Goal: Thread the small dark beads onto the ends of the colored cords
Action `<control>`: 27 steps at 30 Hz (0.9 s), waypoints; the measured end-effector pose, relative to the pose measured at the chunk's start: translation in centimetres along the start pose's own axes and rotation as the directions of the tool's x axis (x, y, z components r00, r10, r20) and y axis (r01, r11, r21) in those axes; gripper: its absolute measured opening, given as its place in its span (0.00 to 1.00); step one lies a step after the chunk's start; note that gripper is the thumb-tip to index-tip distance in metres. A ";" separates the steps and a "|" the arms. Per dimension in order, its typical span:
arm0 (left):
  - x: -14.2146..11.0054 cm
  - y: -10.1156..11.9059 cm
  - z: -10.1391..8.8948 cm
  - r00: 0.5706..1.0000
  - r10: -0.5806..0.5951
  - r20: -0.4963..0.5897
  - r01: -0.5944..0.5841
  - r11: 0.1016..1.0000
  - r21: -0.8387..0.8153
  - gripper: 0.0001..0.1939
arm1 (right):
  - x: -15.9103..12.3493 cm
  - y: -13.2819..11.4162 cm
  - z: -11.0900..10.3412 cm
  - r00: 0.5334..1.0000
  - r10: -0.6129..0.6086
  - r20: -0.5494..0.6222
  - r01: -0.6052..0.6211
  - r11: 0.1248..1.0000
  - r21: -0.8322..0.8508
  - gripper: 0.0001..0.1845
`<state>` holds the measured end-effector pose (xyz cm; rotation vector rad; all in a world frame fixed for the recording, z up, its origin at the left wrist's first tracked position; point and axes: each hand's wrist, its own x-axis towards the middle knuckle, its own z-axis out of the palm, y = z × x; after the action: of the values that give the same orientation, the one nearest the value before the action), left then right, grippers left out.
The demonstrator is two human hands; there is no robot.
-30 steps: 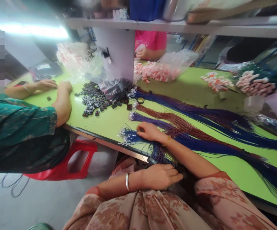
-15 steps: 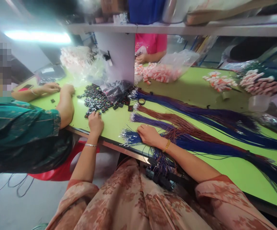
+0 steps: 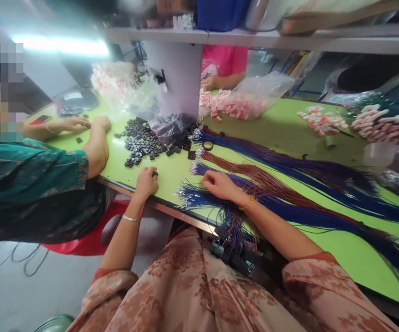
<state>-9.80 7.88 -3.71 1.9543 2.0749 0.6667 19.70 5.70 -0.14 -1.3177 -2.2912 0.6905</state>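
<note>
One black connector [image 3: 155, 174] gripped in the left hand [image 3: 146, 183]. Right hand [image 3: 219, 185] has curled fingers over the blue wires [image 3: 199, 196]; can't tell if they grip any. Beyond: loose pile of black housings [image 3: 140, 140], tape roll [image 3: 207, 145], brown wires [image 3: 234, 166], all on the green table [image 3: 175, 173]. Co-worker's teal sleeve [image 3: 54, 161] at left, red stool [image 3: 78, 246] below, grey floor [image 3: 20, 295]. Shelf [image 3: 289, 42] overhead, tube light [image 3: 64, 45] lit.

No legible text, labels, brands, numbers or signs; print [image 3: 209, 70] on pink shirt [image 3: 232, 62] too unclear.
</note>
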 end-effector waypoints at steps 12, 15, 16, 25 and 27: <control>-3.7 5.6 -0.4 0.954 -0.098 0.283 0.292 0.096 -0.952 0.17 | 2.7 -2.6 -0.8 0.991 -0.010 0.136 0.039 0.977 -0.210 0.05; -4.4 6.3 -0.3 0.931 -0.055 0.360 0.359 -0.020 -0.933 0.15 | 2.7 -3.1 -1.2 0.997 -0.078 0.021 0.076 0.994 0.079 0.05; -4.7 6.6 -0.1 0.924 -0.036 0.380 0.378 -0.049 -0.924 0.15 | 2.6 -3.3 -1.2 0.996 -0.090 0.004 0.088 0.983 0.161 0.05; -6.4 8.7 1.1 0.886 0.072 0.458 0.463 -0.185 -0.867 0.12 | 0.8 -4.1 0.0 0.993 -0.068 -0.100 0.094 0.953 0.286 0.07; -6.6 9.0 1.1 0.884 0.080 0.460 0.466 -0.190 -0.864 0.13 | 0.4 -4.1 0.2 0.988 -0.086 -0.129 0.114 0.965 0.234 0.05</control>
<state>-0.68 1.75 -1.47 0.5584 0.7587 1.1744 16.64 4.22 2.16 -1.0929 -2.0888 0.8059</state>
